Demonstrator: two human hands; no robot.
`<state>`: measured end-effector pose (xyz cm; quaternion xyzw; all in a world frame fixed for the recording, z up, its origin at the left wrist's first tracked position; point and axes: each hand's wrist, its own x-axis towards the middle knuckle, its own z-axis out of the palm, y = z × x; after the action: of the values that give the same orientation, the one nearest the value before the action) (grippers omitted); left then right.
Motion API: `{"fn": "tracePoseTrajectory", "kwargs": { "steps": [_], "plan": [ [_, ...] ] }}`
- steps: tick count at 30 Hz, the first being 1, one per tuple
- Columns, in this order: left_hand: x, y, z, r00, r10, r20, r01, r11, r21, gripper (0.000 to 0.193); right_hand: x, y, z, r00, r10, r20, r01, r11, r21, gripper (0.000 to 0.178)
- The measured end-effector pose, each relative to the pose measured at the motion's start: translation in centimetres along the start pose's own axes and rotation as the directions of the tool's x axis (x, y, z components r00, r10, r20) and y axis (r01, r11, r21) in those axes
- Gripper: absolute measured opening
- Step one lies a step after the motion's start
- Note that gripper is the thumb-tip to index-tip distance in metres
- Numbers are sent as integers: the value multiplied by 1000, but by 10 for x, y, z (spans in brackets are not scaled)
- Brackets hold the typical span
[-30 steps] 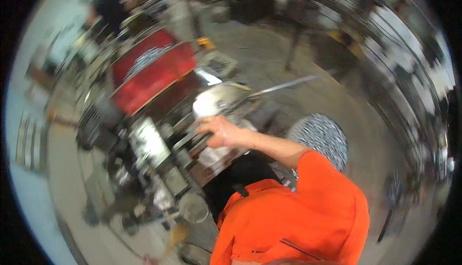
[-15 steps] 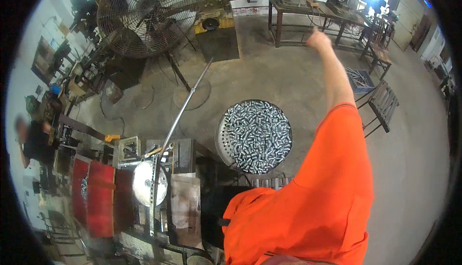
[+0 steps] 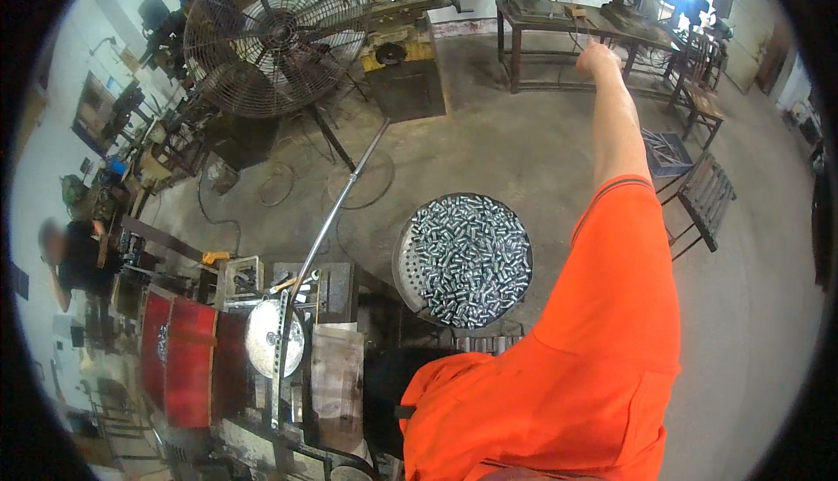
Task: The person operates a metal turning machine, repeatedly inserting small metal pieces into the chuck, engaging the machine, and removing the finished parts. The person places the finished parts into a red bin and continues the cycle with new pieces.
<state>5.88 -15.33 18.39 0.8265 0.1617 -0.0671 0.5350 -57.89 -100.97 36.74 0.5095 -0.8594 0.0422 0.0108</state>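
Observation:
My right arm, in an orange sleeve, reaches far forward on the right. At its end my right hand (image 3: 599,58) is raised in the air, and in the picture it overlaps the front of a far workbench. At least one finger stretches out, the others look partly bent, and I see nothing in the hand. My left hand is out of the picture. Below and left of the reaching arm stands a round metal tray (image 3: 408,264) with holes in its bottom. Many short shiny metal cylinders (image 3: 471,258) are heaped in it.
A machine with a round light plate (image 3: 262,339) and a long metal bar (image 3: 336,206) stands at left, beside a red chute (image 3: 186,361). Further off are a large fan (image 3: 278,31), a workbench (image 3: 559,23), a blue crate (image 3: 668,165) and a slatted chair (image 3: 705,191). A person (image 3: 87,258) is at far left.
The view has shifted slightly, so most of the scene sits a little lower and further right. My right hand stays outstretched, its fingers turned somewhat differently.

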Motion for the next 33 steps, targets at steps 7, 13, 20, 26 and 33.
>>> {"fn": "tracePoseTrajectory", "kwargs": {
  "steps": [7, 13, 20, 26, 33],
  "plan": [
    [-8, -5, -18, 1000, -9, -29, 9, 1000, -28, 31, 10, -2, 8, 998, -10, -64, 14, 998, 55, 59],
    [-37, -78, -118, 983, -103, -150, 77, 981, -176, 31, 50, -6, 47, 937, -329, -118, 325, 944, -53, 39],
    [-67, -157, -186, 930, -200, -307, 100, 945, -312, 37, -44, -115, 125, 645, -760, -83, 755, 616, 224, 47],
    [-89, -140, -185, 947, -171, -272, 78, 944, -322, 35, -217, -171, 214, 386, -883, 268, 770, 468, 433, 46],
    [-65, -176, -216, 948, -258, -188, 160, 894, -418, 41, -258, -195, 306, 222, -944, 245, 955, 261, 141, 24]
  ]
}}
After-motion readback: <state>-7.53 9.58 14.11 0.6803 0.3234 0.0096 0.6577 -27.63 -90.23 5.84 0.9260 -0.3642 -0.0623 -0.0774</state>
